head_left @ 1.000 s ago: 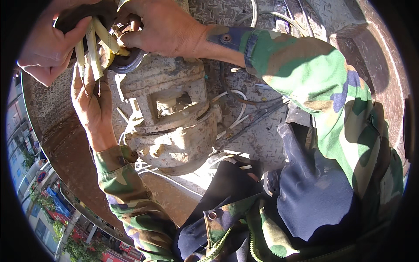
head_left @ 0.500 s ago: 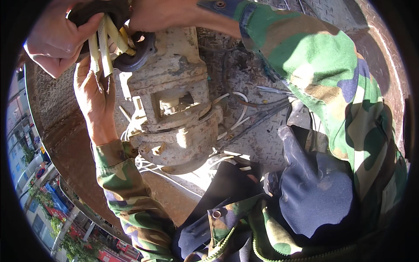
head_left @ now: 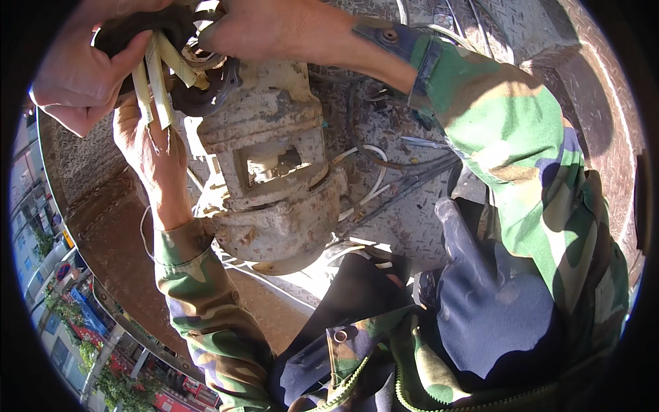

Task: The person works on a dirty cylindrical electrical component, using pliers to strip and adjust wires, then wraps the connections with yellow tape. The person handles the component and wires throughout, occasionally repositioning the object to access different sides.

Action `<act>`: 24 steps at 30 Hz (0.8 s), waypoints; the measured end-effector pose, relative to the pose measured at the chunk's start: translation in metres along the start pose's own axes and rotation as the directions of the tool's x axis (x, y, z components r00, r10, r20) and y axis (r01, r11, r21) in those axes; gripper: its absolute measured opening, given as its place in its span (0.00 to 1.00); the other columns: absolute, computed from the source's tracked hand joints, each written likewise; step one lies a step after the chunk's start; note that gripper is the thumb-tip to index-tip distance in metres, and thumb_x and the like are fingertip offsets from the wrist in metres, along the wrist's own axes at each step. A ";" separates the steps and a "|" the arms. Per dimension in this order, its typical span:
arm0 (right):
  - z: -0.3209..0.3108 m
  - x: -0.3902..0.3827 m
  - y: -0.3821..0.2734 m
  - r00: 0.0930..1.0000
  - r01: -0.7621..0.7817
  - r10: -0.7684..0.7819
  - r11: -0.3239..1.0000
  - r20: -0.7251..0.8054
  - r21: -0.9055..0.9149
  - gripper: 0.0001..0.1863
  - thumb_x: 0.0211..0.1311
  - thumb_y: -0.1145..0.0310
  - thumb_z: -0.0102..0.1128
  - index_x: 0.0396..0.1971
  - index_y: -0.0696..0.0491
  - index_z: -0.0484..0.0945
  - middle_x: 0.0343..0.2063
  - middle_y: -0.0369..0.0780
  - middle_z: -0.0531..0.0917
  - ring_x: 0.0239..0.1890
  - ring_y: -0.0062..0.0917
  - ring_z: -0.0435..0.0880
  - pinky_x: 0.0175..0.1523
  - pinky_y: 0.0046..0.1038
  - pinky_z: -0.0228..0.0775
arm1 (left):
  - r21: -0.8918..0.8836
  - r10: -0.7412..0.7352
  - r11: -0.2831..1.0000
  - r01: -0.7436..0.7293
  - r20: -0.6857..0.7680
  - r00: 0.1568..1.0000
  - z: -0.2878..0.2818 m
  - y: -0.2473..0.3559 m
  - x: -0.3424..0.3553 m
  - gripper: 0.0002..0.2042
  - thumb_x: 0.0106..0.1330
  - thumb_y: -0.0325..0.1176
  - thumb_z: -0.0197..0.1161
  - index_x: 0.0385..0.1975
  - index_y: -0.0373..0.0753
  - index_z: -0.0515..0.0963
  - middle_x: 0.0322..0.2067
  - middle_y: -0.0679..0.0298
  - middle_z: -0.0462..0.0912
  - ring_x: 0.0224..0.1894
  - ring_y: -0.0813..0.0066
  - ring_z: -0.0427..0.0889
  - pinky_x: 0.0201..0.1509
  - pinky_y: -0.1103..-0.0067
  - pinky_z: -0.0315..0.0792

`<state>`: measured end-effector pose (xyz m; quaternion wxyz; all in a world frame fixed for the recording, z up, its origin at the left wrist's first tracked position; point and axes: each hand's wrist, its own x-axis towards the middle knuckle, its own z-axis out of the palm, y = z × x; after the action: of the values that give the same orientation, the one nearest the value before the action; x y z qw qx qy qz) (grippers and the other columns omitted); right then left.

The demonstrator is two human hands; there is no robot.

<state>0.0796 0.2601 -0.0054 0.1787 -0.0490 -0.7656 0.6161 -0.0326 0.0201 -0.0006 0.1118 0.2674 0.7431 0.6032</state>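
Observation:
A weathered, cream-painted motor-like casing [head_left: 274,137] with a square opening lies in the middle. At its upper left end, several pale yellow sleeved leads [head_left: 159,82] hang out of a dark round ring [head_left: 154,26]. My left hand [head_left: 152,147] reaches up under the ring and behind the lead ends; its fingers are mostly hidden. My right hand [head_left: 257,31] is closed at the ring's right side, against metal parts, and what it grips is hidden. A co-worker's hand [head_left: 86,72] holds the ring from the left. Below, a dark flange [head_left: 209,96] sits beside the casing.
White and black cables [head_left: 381,175] lie on the patterned metal floor [head_left: 384,220] right of the casing. A curved rusty wall [head_left: 110,213] bends round the left side. My dark-clad knee [head_left: 494,295] is at the lower right. Outside, a street and trees [head_left: 103,364] show.
My right forearm has shifted right and slightly down. The leads have moved a little left and down with the ring. My left fingers have slipped further under the ring. The view has shifted slightly.

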 end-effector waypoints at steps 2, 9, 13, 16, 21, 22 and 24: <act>0.020 0.003 -0.005 0.997 0.060 -0.059 0.998 -0.051 0.015 0.22 0.64 0.65 0.63 0.48 0.70 0.84 0.40 0.66 0.88 0.46 0.57 0.92 0.51 0.51 0.82 | 0.110 0.006 0.994 0.003 -0.080 0.997 0.009 0.041 -0.025 0.15 0.74 0.33 0.78 0.53 0.32 0.85 0.49 0.60 0.90 0.49 0.75 0.86 0.60 0.77 0.78; 0.001 0.008 -0.024 0.986 0.142 -0.103 0.926 0.129 -0.349 0.18 0.62 0.66 0.63 0.41 0.69 0.85 0.33 0.64 0.87 0.40 0.58 0.91 0.50 0.54 0.81 | 0.486 0.348 0.803 -0.346 0.088 0.933 0.022 0.036 -0.028 0.14 0.68 0.28 0.82 0.51 0.34 0.88 0.47 0.63 0.86 0.47 0.76 0.85 0.51 0.77 0.80; 0.001 0.035 -0.003 0.918 0.274 -0.220 0.953 0.329 -0.127 0.19 0.61 0.65 0.65 0.44 0.66 0.86 0.37 0.60 0.90 0.42 0.52 0.92 0.49 0.49 0.81 | 0.526 0.251 0.815 -0.243 0.058 0.966 0.020 0.031 -0.031 0.15 0.71 0.28 0.79 0.54 0.33 0.87 0.45 0.60 0.92 0.45 0.79 0.87 0.52 0.78 0.80; -0.004 0.050 0.014 0.841 0.468 -0.376 0.866 0.389 -0.176 0.17 0.63 0.68 0.64 0.47 0.62 0.87 0.37 0.57 0.90 0.41 0.49 0.92 0.48 0.47 0.81 | 0.487 0.246 0.847 -0.213 -0.004 0.969 0.021 0.028 -0.033 0.17 0.73 0.29 0.78 0.58 0.33 0.86 0.47 0.60 0.93 0.45 0.79 0.87 0.52 0.78 0.80; -0.031 0.019 -0.045 0.806 0.374 -0.022 0.794 0.592 -0.479 0.16 0.62 0.74 0.64 0.49 0.62 0.84 0.36 0.56 0.88 0.39 0.50 0.90 0.45 0.47 0.81 | 0.399 0.186 0.904 -0.154 -0.043 0.982 0.010 0.016 -0.040 0.20 0.75 0.33 0.77 0.61 0.32 0.84 0.50 0.61 0.92 0.50 0.78 0.86 0.59 0.76 0.79; -0.031 0.012 -0.038 0.811 0.438 -0.117 0.772 0.574 -0.460 0.16 0.61 0.74 0.64 0.49 0.62 0.84 0.35 0.56 0.88 0.39 0.50 0.90 0.45 0.48 0.82 | 0.380 0.169 0.914 -0.139 -0.046 0.985 0.009 0.018 -0.039 0.20 0.75 0.34 0.77 0.61 0.31 0.84 0.51 0.61 0.92 0.51 0.78 0.86 0.61 0.75 0.79; -0.023 -0.001 -0.026 0.793 0.534 -0.244 0.719 0.558 -0.445 0.16 0.60 0.74 0.65 0.47 0.62 0.85 0.35 0.56 0.88 0.38 0.51 0.91 0.46 0.49 0.83 | 0.323 0.156 0.937 -0.135 -0.038 0.987 0.008 0.019 -0.039 0.19 0.76 0.34 0.77 0.60 0.31 0.84 0.51 0.61 0.92 0.52 0.79 0.86 0.61 0.76 0.78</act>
<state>0.0917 0.2755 0.0234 0.0969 0.2140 -0.9275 0.2908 0.0081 0.0084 0.0094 -0.0012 0.3172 0.8122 0.4895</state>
